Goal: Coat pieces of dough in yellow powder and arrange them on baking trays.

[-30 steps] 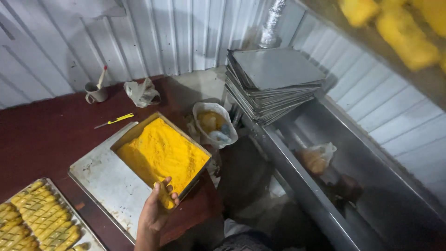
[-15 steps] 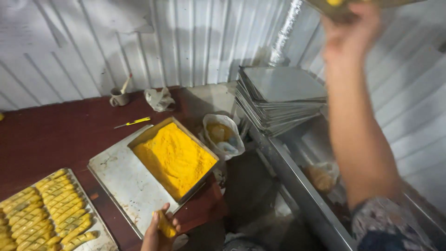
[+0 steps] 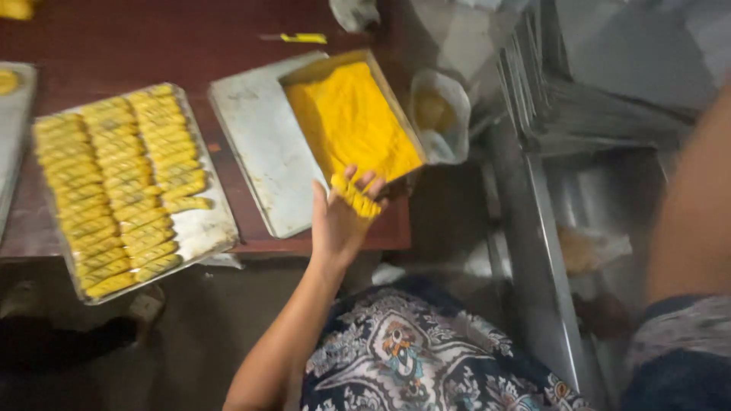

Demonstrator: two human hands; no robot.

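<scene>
My left hand [image 3: 339,221] holds a short ridged yellow stick [image 3: 356,199] in its fingertips, at the near corner of a rectangular tin [image 3: 324,65] filled with yellow crumbs [image 3: 346,122]. The tin rests on a flat metal sheet [image 3: 255,144]. To the left lies a metal tray [image 3: 204,227] with several rows of the same yellow sticks [image 3: 122,183]. Only my right forearm [image 3: 697,213] shows at the right edge; the hand itself is out of the picture.
Everything stands on a dark red table [image 3: 114,46]. A yellow-handled knife [image 3: 301,37] lies at the back. A plastic bag [image 3: 440,114] with yellow contents sits right of the tin. Stacked metal trays [image 3: 579,106] rest on a steel trough [image 3: 533,251] at right.
The view has tipped downward and closer. My left hand has lifted the yellow stick at the tin's near corner. My raised right arm has shifted to the right edge, hand out of sight.
</scene>
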